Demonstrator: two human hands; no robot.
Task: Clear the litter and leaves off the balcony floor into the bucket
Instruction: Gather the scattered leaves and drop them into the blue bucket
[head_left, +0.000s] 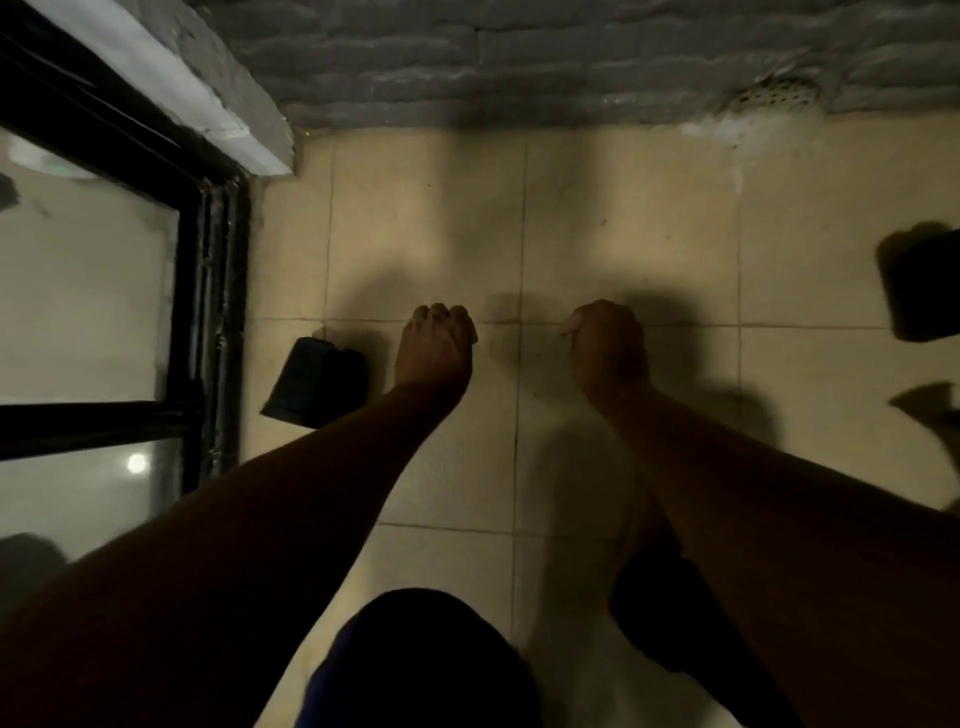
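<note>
Reaches forward and down with both arms, holding the left hand (436, 343) and the right hand (608, 343) low over the balcony floor (426, 218), side by side with a tile joint between them. Keeps the fingers of each curled in toward the palm, bunched as if pinching up small scraps (a guess from the posture). Cannot tell in this dim, blurred light whether either grip is closed on anything or on nothing.

Finds no leaf or litter plainly visible beyond the fingertips, only faint specks on the pale tiles and shadow under the hands. Finds no certain bucket either: just left of the left hand lies a dark container (317, 382), tipped on its side near the glass door (88, 291), which may be it (cannot say for sure). Judges that anything gathered would need only a short carry leftward if so.

Well to the right of the right hand sits a dark block (919, 280) at the picture's edge, shape unclear. Far ahead of both hands stands the grey brick wall (467, 62), with a perforated drain (774, 96) at its foot, off to the right. Sees nothing standing between the hands and the tiles; dark clothing (415, 665) fills the space nearest the body.
</note>
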